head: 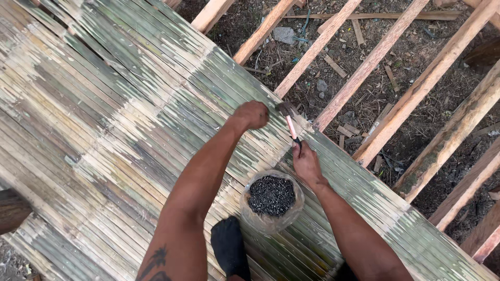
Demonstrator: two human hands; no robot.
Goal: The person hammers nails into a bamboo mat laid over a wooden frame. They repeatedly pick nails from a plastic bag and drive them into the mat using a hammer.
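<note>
Hammer (289,123) over bamboo floor (104,130), joists (364,67), dirt (333,57)

I'm seeing the hammer (289,122) sitting in the right hand (306,164): pink shaft, dark grip end, dark metal head. It's tilting up and away from me, head resting at the far edge of the split-bamboo flooring (120,130), just beside the left hand (251,114). That hand is closing into a fist on the bamboo; I can't tell if it's pinching a nail.
</note>
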